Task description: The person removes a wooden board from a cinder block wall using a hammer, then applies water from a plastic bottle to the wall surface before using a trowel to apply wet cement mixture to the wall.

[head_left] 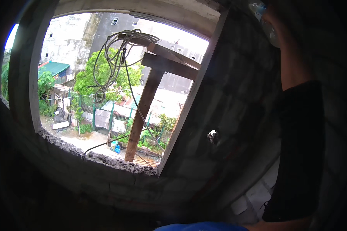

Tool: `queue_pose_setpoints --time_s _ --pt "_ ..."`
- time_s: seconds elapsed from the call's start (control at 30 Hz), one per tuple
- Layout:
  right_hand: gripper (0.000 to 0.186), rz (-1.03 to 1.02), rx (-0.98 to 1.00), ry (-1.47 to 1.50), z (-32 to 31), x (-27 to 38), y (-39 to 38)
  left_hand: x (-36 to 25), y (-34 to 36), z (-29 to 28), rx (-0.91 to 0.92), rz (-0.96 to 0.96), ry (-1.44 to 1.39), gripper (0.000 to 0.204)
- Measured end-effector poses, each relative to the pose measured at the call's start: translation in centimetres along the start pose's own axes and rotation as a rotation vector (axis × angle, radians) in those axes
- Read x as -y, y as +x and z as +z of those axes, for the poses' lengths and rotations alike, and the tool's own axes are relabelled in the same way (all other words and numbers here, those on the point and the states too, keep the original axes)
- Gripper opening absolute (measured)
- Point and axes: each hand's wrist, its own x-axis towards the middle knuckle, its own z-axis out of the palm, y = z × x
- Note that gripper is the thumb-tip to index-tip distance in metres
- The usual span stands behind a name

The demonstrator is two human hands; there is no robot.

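My right arm (298, 154), in a black sleeve, reaches up along the right side. At its end my right hand (272, 17) is closed round a clear plastic bottle (272, 35) with a blue and white label. The bottle is tilted against the dark wall behind it, and I cannot tell whether it touches. The fingers are partly lost in shadow near the top edge. My left hand is out of the picture.
A window opening (61, 148) has a rough broken sill. Timber props (144, 107) stand in it, with coiled rope (112, 57) hanging from the top beam. The block wall (235, 96) has a small hole (212, 136). Pale blocks (256, 196) lie at lower right; blue cloth (204, 227) shows below.
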Motion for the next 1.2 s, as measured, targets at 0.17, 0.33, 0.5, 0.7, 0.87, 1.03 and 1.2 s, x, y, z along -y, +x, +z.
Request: queue_pose_setpoints --time_s 0.17,0.33,0.5,0.7,0.87,1.03,1.2 --pt "0.044 -0.066 0.086 -0.308 3.6 -6.4 3.3 1.6 -1.5 -1.5 0.005 -0.013 0.028 0.019" --pt "0.054 -0.497 0.562 -0.768 0.7 -10.6 4.5 1.8 2.5 -2.2 0.09 0.048 0.085 0.022" --pt "0.05 -0.405 0.574 -0.391 3.0 -12.5 3.1 -0.7 6.8 -0.8 0.102 0.073 0.165 0.023" --pt "0.049 -0.243 0.087 -0.428 2.4 -15.7 4.5 -12.3 5.0 1.8 0.075 0.101 0.204 0.019" --pt "0.046 -0.286 0.337 -0.477 3.6 -18.7 1.0 -10.8 5.8 4.3 0.166 0.073 0.231 0.022" --pt "0.044 -0.504 0.547 -0.486 2.5 -18.5 -4.6 -9.7 6.1 4.7 0.271 0.072 0.423 0.025" --pt "0.034 -0.282 0.55 -0.829 -0.2 -16.3 -9.8 -6.3 12.3 8.5 0.133 0.032 0.422 0.031"
